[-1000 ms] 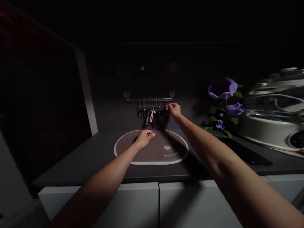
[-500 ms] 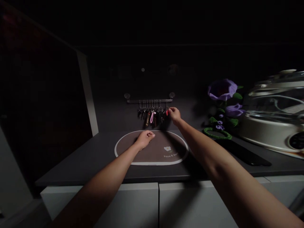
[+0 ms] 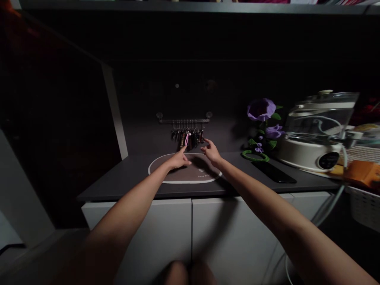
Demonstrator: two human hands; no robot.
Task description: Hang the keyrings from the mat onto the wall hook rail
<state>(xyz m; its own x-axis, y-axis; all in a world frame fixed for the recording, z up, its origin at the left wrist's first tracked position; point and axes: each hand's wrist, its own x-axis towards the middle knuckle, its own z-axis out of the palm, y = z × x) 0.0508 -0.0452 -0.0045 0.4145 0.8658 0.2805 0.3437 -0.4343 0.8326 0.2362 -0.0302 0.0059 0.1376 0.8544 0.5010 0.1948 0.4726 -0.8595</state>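
Note:
A row of keys (image 3: 194, 137) hangs from a clear hook rail (image 3: 184, 121) fixed to the dark wall by two suction cups. Among them a pink strap (image 3: 187, 138) stands out. My right hand (image 3: 211, 152) is just below the right end of the row, index finger stretched toward the last keys; I cannot tell whether it touches them. Over the brown oval mat (image 3: 166, 174) is my left hand (image 3: 177, 160), its index finger extended up toward the pink strap and its thumb apart. Neither hand shows anything held.
Purple artificial flowers (image 3: 261, 110) with a green ring base stand to the right, by a flat black object (image 3: 274, 171). Beyond them is a white appliance with a clear lid (image 3: 314, 130). A white basket (image 3: 365, 206) sits at far right. A shelf edge (image 3: 190, 6) crosses the top.
The right hand has let go of the small red item and moved down and left, index finger extending. The left hand's index finger has stretched out. The view has shifted back, showing more surroundings.

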